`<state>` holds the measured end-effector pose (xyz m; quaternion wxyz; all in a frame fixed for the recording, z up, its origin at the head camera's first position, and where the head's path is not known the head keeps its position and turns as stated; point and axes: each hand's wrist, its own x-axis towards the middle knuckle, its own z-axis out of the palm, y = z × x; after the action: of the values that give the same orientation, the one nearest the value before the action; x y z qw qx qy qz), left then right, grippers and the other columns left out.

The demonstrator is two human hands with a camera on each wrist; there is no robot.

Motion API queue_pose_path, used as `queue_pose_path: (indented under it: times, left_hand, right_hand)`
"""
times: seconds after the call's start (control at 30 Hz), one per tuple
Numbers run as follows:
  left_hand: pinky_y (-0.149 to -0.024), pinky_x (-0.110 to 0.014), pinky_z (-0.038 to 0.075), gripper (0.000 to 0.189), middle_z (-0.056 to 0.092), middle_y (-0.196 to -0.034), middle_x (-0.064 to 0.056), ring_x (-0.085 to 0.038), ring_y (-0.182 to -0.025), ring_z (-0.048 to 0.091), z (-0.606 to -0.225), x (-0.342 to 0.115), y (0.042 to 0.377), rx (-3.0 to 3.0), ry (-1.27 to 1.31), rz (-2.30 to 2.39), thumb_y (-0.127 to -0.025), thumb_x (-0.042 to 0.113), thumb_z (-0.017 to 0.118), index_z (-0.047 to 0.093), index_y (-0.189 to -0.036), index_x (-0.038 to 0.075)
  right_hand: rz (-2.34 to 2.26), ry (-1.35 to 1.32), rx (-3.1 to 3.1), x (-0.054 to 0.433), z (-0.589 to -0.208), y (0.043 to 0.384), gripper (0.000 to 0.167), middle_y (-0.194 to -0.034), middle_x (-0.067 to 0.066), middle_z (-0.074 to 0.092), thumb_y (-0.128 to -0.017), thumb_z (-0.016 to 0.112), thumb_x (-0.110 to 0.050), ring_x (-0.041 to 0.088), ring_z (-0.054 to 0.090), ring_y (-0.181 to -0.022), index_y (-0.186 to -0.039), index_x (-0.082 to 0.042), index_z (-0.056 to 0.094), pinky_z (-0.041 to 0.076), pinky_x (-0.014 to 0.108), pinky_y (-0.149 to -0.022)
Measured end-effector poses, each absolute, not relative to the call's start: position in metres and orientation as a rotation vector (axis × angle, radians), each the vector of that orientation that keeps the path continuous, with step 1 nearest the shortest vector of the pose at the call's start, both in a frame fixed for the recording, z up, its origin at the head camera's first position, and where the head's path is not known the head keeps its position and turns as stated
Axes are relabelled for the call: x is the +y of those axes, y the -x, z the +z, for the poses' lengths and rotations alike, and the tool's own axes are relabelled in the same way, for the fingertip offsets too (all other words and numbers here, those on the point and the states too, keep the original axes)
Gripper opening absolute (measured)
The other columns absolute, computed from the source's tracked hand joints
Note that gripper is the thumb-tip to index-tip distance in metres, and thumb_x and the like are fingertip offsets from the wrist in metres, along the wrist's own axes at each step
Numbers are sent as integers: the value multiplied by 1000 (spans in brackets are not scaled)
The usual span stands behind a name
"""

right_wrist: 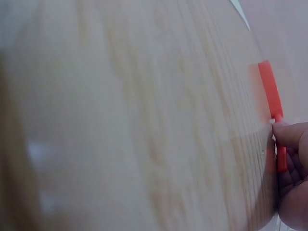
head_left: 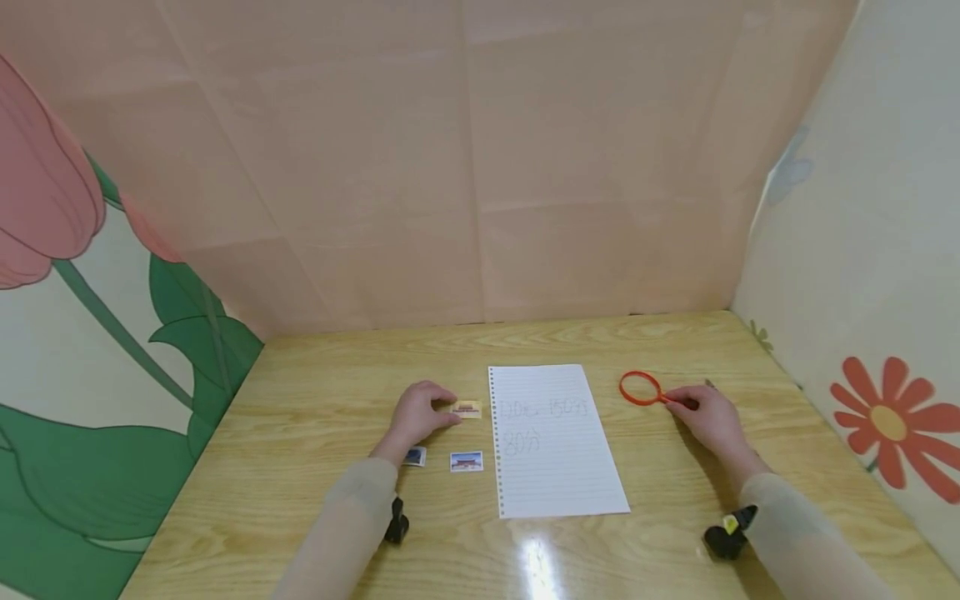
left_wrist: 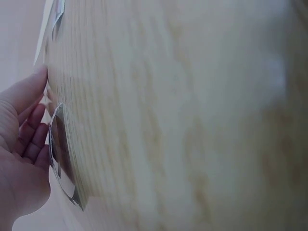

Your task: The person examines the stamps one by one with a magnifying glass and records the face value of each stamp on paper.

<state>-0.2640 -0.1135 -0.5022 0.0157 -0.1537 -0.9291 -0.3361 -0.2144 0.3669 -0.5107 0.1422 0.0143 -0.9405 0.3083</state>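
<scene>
In the head view my left hand (head_left: 422, 414) has its thumb and a finger at the upper and lower edges of a yellow postage stamp (head_left: 467, 409), which lies on the table. The other fingers of my left hand (left_wrist: 26, 125) curl loosely in the left wrist view. Just below sits a stamp with a red-roofed building (head_left: 467, 462), and a dark stamp (head_left: 416, 456) shows partly behind my wrist. My right hand (head_left: 708, 417) pinches the handle of a red magnifying glass (head_left: 640, 402), its round frame pointing left. From the right wrist view, the magnifying glass (right_wrist: 271, 91) appears edge-on, close over the table.
Between the hands lies a lined sheet of paper (head_left: 562, 475) with faint handwriting, punched along its left edge. A thin dark tip (head_left: 709, 384) pokes out behind my right hand. Wood-grain table (head_left: 300, 375) meets a pink back wall (head_left: 480, 208) and a flowered right wall (head_left: 862, 292).
</scene>
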Motion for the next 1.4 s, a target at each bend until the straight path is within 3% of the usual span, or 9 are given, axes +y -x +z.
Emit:
queue_pose_path:
  times: [0.27,0.5,0.77,0.97,1.4]
  left_hand:
    - [-97,-42,48,33,68,-103,0,-22,-101,61,-503,-113,265,-2899,469,-1060,-77,27,87,77,-104,12]
    - [-99,-42,46,32,68,-104,-1,-23,-103,60,-502,-114,265,-2903,450,-1084,-78,26,86,76,-104,13]
    - [-99,-41,46,31,68,-104,-1,-22,-103,60,-504,-115,266,-2895,449,-1091,-77,25,87,77,-104,13]
    - [-96,-42,48,31,68,-103,-2,-23,-101,61,-504,-115,266,-2883,489,-1075,-77,24,87,77,-103,11]
    - [-98,-44,47,31,68,-104,-4,-24,-103,60,-503,-115,266,-2882,482,-1107,-76,19,87,76,-103,8]
  right_hand:
    - [937,-45,-2732,356,-504,214,13,-94,17,69,-90,73,-8,26,60,-84,-97,3,73,48,38,-71]
    - [1069,-217,-2690,299,-491,219,10,-93,11,69,-87,76,-5,19,57,-80,-96,-2,75,49,27,-66]
    - [1207,-378,-2648,216,-482,230,9,-90,6,68,-84,76,1,22,58,-84,-91,-5,76,51,35,-76]
    - [1241,-503,-2616,168,-489,237,10,-82,-2,65,-81,78,1,16,58,-82,-85,-8,76,50,32,-76]
    - [1174,-496,-2632,123,-499,244,13,-75,-4,60,-77,79,2,13,53,-75,-79,-10,75,47,33,-71]
